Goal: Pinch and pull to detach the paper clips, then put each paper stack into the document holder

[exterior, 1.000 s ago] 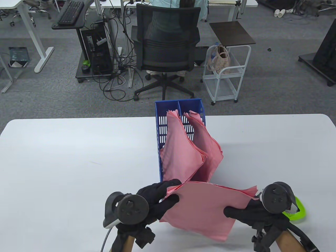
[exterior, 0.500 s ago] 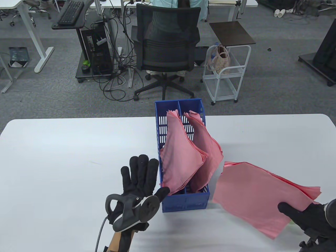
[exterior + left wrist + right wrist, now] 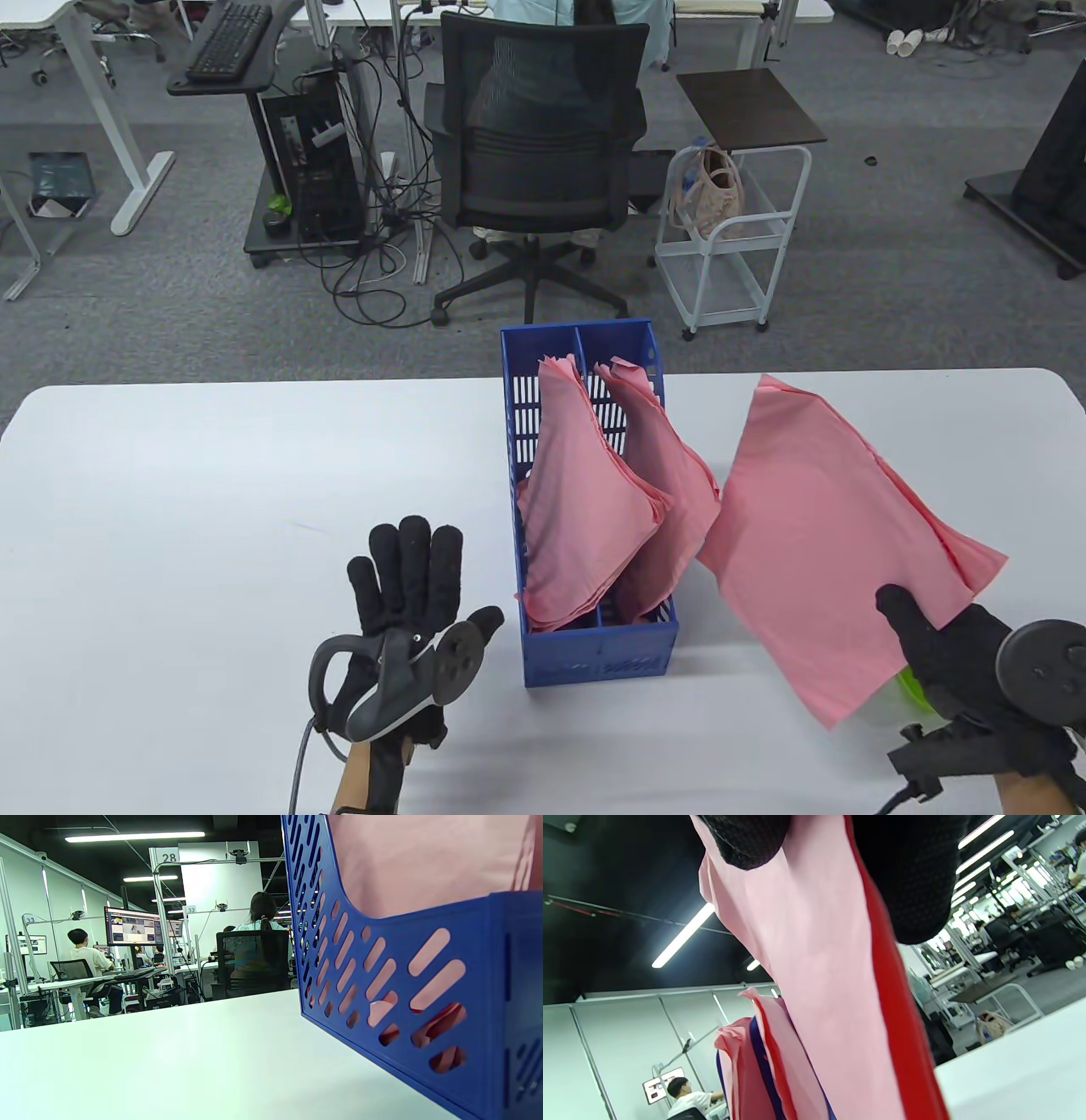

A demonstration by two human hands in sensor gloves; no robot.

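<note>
A: Right hand [image 3: 959, 649] has a pink paper stack [image 3: 836, 543] pinched at its near corner, thumb on top, the sheets standing up off the tabletop [image 3: 212, 509] and fanning apart along the right edge.

B: And it sits just right of the blue document holder [image 3: 598, 658], its left edge close beside the papers there.

A: Yes. The holder has two compartments, each with a pink stack [image 3: 585, 509] leaning out to the right.

B: Left hand [image 3: 407, 594]?

A: Flat, fingers straight and spread, nothing in its grip, just left of the holder's near end.

B: The right wrist view shows two gloved fingertips [image 3: 746, 840] clamping the sheet from either side.

A: A bit of bright green [image 3: 915, 686] peeks out under the held stack by the right hand; I cannot tell what it is.
</note>
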